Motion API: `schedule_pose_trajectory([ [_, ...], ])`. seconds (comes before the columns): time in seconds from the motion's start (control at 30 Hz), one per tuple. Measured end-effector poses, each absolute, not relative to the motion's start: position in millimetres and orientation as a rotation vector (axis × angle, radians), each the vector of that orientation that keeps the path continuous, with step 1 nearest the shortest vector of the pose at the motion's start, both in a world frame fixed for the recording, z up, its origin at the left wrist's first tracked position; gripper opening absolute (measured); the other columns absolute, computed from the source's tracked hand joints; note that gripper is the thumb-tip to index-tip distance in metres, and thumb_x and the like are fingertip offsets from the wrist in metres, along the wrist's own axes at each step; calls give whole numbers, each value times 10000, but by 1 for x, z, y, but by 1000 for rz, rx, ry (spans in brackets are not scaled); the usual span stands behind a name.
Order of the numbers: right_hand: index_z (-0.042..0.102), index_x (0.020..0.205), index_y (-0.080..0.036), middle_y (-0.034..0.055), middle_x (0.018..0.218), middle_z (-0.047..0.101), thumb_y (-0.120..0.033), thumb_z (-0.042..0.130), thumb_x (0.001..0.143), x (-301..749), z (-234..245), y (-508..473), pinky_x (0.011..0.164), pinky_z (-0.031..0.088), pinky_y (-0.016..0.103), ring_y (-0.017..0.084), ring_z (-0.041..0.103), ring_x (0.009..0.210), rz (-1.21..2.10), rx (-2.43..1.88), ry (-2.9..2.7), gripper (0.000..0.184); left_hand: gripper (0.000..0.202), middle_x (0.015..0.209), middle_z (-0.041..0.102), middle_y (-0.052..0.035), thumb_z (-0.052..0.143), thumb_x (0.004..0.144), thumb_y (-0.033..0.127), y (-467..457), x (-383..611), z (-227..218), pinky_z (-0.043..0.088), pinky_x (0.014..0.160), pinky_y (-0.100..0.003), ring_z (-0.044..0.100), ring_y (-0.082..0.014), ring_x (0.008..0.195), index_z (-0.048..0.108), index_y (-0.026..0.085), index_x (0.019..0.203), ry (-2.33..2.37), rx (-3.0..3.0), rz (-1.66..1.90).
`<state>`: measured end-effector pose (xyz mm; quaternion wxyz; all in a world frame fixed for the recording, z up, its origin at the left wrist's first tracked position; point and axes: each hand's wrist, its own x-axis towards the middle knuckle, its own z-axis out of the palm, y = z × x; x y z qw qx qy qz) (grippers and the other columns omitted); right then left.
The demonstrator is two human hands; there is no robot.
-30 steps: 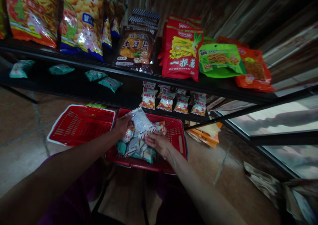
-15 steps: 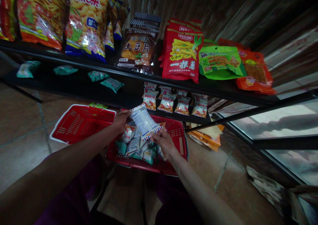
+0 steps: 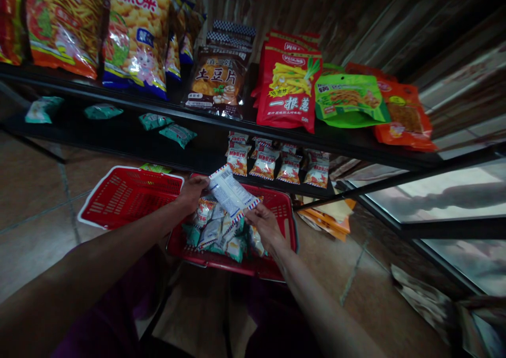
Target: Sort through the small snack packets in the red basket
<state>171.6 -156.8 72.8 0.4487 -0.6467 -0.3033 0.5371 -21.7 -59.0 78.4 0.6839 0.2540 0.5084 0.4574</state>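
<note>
A small snack packet (image 3: 232, 192), its printed white back facing up, is stretched between my two hands. My left hand (image 3: 193, 192) pinches its upper left corner. At the lower right end, the fingers of my right hand (image 3: 264, 222) close on its striped edge. Beneath it stands a red basket (image 3: 291, 231) holding several white-and-orange and green snack packets (image 3: 235, 248). On the lower shelf, just beyond the basket, white-and-orange packets (image 3: 264, 162) stand in short rows.
A second red basket (image 3: 114, 197) with a white rim sits on the tiled floor at left. Green packets (image 3: 177, 134) lie on the lower shelf (image 3: 130, 146). Larger snack bags (image 3: 290, 89) line the upper shelf. Orange packaging (image 3: 332, 218) lies on the floor at right.
The packet has tilted slightly, and my right hand with it has shifted a little to the right. Shelves and baskets look the same.
</note>
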Motion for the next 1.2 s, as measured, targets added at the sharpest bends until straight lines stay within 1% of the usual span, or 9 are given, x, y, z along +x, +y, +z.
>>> schedule_pose_trajectory([
  [0.17, 541, 662, -214, -64, 536, 494, -359, 698, 638, 170, 73, -156, 539, 333, 239, 102, 409, 526, 1213, -1626, -816, 214, 153, 573, 572, 11, 649, 687, 125, -57, -21, 78, 449, 580, -223, 516, -98, 557, 604, 158, 545, 1210, 626, 1023],
  [0.27, 517, 669, -227, -65, 549, 486, -344, 676, 661, 170, 76, -155, 549, 337, 243, 113, 412, 539, 1072, -1599, -908, 198, 111, 634, 611, -10, 689, 663, 125, -54, -26, 76, 476, 622, -233, 565, -112, 626, 621, 145, 577, 1159, 571, 950],
  [0.4, 604, 744, -237, -10, 735, 606, -305, 650, 671, 176, 80, -155, 691, 420, 285, 169, 524, 702, 910, -1604, -1024, 111, 163, 729, 648, -26, 798, 574, 154, -51, -37, 77, 503, 681, -254, 607, -131, 715, 664, 133, 665, 974, 579, 858],
  [0.57, 643, 688, -254, 18, 817, 618, -252, 685, 624, 190, 79, -153, 855, 442, 348, 211, 566, 847, 812, -1519, -1068, 77, 202, 715, 661, -28, 831, 557, 169, -53, -44, 79, 504, 657, -254, 615, -132, 681, 694, 137, 701, 899, 635, 771],
  [0.67, 664, 687, -264, 38, 874, 627, -268, 703, 645, 193, 79, -151, 918, 434, 385, 228, 572, 917, 799, -1478, -1106, 57, 175, 711, 676, -28, 819, 563, 150, -56, -48, 78, 496, 648, -240, 612, -124, 662, 705, 149, 695, 924, 671, 731],
  [0.73, 671, 675, -265, 48, 890, 627, -290, 692, 676, 193, 79, -151, 920, 438, 394, 232, 574, 929, 764, -1475, -1129, 32, 142, 729, 690, -34, 801, 572, 131, -57, -50, 78, 495, 660, -235, 612, -119, 666, 705, 149, 674, 945, 695, 730],
  [0.93, 691, 661, -271, 58, 900, 635, -289, 634, 741, 190, 83, -150, 868, 452, 383, 226, 588, 898, 667, -1502, -1241, 100, 54, 750, 709, -78, 743, 612, 99, -58, -52, 84, 497, 723, -272, 643, -153, 726, 703, 119, 641, 984, 645, 798],
  [1.03, 693, 658, -271, 61, 891, 637, -271, 621, 746, 189, 84, -149, 843, 458, 384, 228, 594, 884, 635, -1503, -1275, 113, 60, 733, 701, -69, 751, 623, 102, -58, -51, 82, 488, 709, -260, 633, -140, 712, 698, 120, 646, 1006, 648, 784],
  [1.2, 698, 664, -275, 59, 909, 645, -247, 602, 743, 188, 87, -147, 842, 464, 381, 229, 589, 906, 674, -1535, -1317, 127, 162, 638, 648, -21, 784, 553, 78, -59, -50, 72, 479, 649, -241, 591, -113, 630, 637, 135, 589, 1069, 693, 775],
])
